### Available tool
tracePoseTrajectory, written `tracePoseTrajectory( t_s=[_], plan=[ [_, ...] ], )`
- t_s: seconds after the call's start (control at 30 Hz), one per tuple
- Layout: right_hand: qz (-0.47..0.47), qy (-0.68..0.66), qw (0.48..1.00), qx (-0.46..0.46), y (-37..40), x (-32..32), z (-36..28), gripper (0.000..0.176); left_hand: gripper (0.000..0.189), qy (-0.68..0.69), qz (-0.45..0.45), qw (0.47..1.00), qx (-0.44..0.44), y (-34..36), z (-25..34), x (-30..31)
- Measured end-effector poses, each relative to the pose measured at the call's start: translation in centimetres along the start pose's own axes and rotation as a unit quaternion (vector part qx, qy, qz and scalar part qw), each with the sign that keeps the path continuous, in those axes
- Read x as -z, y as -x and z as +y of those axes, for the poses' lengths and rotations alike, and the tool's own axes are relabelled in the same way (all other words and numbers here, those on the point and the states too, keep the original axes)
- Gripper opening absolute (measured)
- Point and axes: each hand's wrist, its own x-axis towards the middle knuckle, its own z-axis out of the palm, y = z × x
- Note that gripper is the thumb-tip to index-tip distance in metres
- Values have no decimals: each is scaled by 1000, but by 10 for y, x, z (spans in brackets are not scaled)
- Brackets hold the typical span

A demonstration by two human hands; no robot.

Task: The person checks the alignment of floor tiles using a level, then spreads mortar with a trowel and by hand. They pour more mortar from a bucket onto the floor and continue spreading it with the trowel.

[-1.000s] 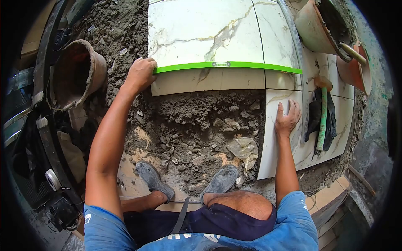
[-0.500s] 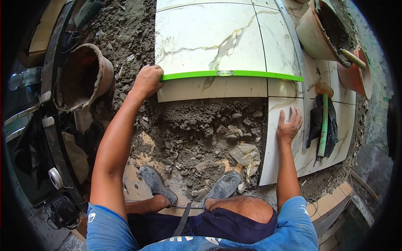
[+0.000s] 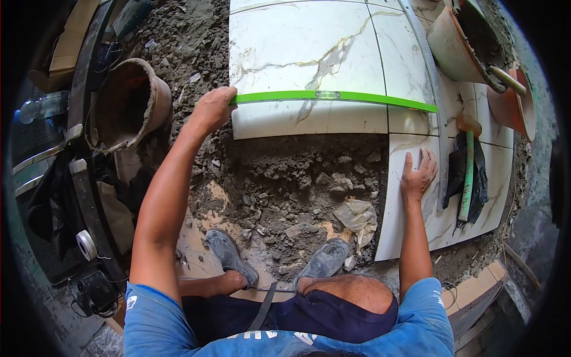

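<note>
My left hand (image 3: pixel 215 109) grips the left end of a green spirit level (image 3: pixel 279 96), which lies across the large white marbled tile (image 3: pixel 279 41) and reaches the tiles on its right. My right hand (image 3: pixel 418 175) lies with fingers apart on a white tile (image 3: pixel 395 202) below the level's right end, and holds nothing. Between my arms, below the large tile's edge, is a bed of rough grey mortar (image 3: pixel 285 178). A long metal straightedge (image 3: pixel 429 65) runs over the tiles to the right of my right hand.
Right of the straightedge, a green-handled mallet (image 3: pixel 468 172) lies on a black cloth. Mortar-stained buckets stand at left (image 3: pixel 160 104) and upper right (image 3: pixel 455 47). A crumpled plastic bag (image 3: pixel 357 217) lies on the mortar near my feet. A white tape roll (image 3: pixel 86 245) is at far left.
The whole view has shifted, with the scene sitting slightly further right. My left hand still grips the level, and my right hand stays on the tile.
</note>
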Motion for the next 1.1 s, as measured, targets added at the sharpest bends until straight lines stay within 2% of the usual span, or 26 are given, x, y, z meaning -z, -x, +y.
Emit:
tracePoseTrajectory(
  t_s=[0.1, 0.13, 0.17, 0.23, 0.3, 0.37, 0.4, 0.43, 0.5, 0.57, 0.6, 0.63, 0.67, 0.7, 0.77, 0.83, 0.87, 0.93, 0.97, 1.03, 1.1],
  plan=[
    [19, -6, 1000, -9, 3, -5, 6, 55, 13, 1, 24, 1000, -10, 22, 2, 31],
    [72, -41, 996, -20, 3, -6, 3, 62, 14, -16, 29, 999, -3, 34, 0, 42],
    [77, -43, 996, -21, 4, -3, 1, 62, 14, -33, 36, 999, 3, 44, -1, 52],
    [173, -50, 981, 73, 0, 19, -22, 68, 13, -51, 36, 998, -17, 67, -4, 72],
    [169, -61, 980, 86, -6, 61, -67, 74, 11, -68, 29, 997, -35, 87, 3, 87],
    [-6, -65, 987, 147, -8, 105, -109, 75, 8, -103, -10, 991, -86, 103, 12, 102],
    [-109, -109, 974, 165, -10, 124, -125, 74, 7, -104, -41, 989, -100, 106, 20, 106],
    [-210, -150, 949, 182, -10, 137, -134, 74, 5, -105, -71, 986, -112, 107, 30, 108],
    [-335, -220, 897, 188, 10, 136, -134, 61, 3, -80, -93, 977, -177, 104, 48, 105],
    [-500, -195, 838, 102, 28, 142, -133, 47, 4, -87, -194, 964, -157, 89, 69, 97],
    [-496, -193, 840, 103, 38, 144, -127, 47, 10, -79, -98, 969, -214, 83, 74, 85],
    [-492, -202, 845, 61, 49, 147, -114, 44, 15, -71, -1, 960, -270, 77, 81, 76],
    [-487, -209, 848, 17, 62, 152, -99, 41, 35, -86, 65, 954, -281, 73, 89, 68],
    [-458, -196, 867, -31, 75, 158, -82, 41, 48, -66, 109, 954, -271, 71, 101, 62],
    [-385, -157, 902, -114, 101, 170, -47, 40, 57, 15, 152, 964, -218, 67, 100, 37],
    [-286, -102, 940, -154, 133, 169, -4, 43, 69, 73, 124, 987, -77, 60, 86, 2],
    [-278, -95, 942, -164, 146, 167, 12, 43, 73, 65, 124, 990, -12, 56, 78, -17],
    [-196, -1, 960, -198, 168, 162, 35, 51, 80, 80, 111, 984, 113, 44, 62, -51],
    [-192, 4, 960, -205, 173, 157, 38, 51, 83, 102, 98, 975, 170, 37, 52, -66],
    [-184, 96, 948, -241, 179, 146, 36, 58, 84, 114, 106, 974, 162, 38, 48, -86],
    [-189, 101, 942, -258, 182, 135, 33, 61, 83, 44, 116, 982, 140, 44, 60, -88]
  ],
)
